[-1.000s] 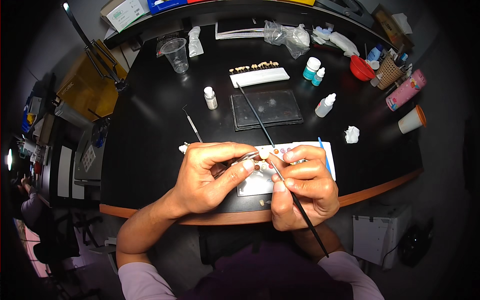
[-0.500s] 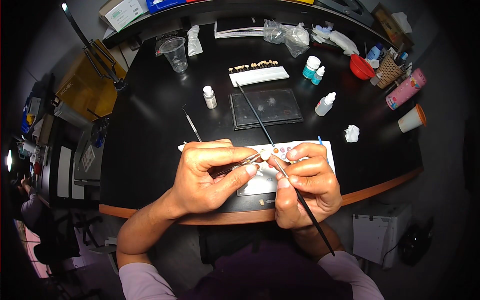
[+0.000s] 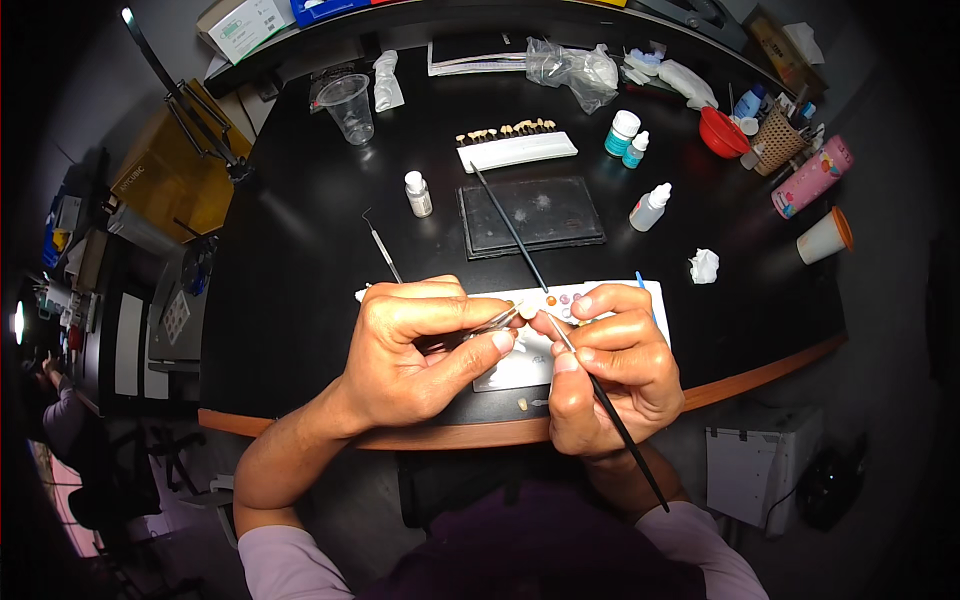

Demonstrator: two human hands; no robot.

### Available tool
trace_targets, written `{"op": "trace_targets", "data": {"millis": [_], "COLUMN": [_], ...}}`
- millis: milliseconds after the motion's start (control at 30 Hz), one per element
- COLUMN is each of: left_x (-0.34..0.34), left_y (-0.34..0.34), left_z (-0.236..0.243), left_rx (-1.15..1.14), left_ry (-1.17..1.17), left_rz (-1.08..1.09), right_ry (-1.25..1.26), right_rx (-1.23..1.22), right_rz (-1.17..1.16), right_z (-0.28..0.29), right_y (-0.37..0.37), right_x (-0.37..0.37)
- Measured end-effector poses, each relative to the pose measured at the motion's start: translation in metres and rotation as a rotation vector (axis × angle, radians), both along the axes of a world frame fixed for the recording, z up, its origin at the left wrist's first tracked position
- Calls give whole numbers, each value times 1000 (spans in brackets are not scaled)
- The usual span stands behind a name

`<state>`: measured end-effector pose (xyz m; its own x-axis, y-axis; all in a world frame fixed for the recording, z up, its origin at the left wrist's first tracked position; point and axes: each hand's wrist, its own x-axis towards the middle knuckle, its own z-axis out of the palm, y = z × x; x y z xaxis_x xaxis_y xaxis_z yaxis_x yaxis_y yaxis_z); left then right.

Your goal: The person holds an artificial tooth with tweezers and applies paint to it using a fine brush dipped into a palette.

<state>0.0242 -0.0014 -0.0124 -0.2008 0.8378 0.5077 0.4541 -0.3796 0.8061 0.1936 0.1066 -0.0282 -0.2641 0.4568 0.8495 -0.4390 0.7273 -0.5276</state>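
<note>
My left hand (image 3: 405, 355) is closed on metal tweezers (image 3: 490, 324), which grip a small cream tooth crown (image 3: 527, 311) at their tip. In my right hand (image 3: 625, 370), a slim brush with a dark handle (image 3: 628, 442) is pinched between thumb and fingers. Its tip points at the crown; whether they touch is too small to tell. Below both hands lies a white mixing palette (image 3: 512, 376) with coloured spots along its far side, partly hidden by my fingers. A small tooth-shaped piece (image 3: 522, 404) rests near the table's front edge.
Beyond the hands lie a dark slab (image 3: 535, 218) with another brush (image 3: 508, 228) across it, a metal probe (image 3: 382, 250), a small white-capped bottle (image 3: 418, 195), a dropper bottle (image 3: 650, 208), crumpled tissue (image 3: 704, 266) and a shade guide (image 3: 518, 152). A clear cup (image 3: 350, 108) stands back left.
The crown and the brush tip have shifted very slightly. Both hands keep their grips and stay in nearly the same place.
</note>
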Motion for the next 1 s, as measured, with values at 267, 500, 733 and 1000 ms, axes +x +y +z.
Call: {"op": "trace_targets", "data": {"millis": [267, 500, 733, 1000], "left_x": [0, 0, 1, 1], "left_y": [0, -1, 1, 1], "left_z": [-1, -1, 5, 4], "left_rx": [-4, -5, 11, 12], "left_ry": [-7, -11, 50, 66], "left_rz": [4, 1, 12, 20], "right_ry": [-30, -46, -42, -64], "right_rx": [43, 69, 67, 91], "right_rz": [3, -9, -13, -30], "right_z": [5, 5, 6, 7], "right_y": [1, 1, 1, 0], "right_x": [0, 0, 1, -1]}}
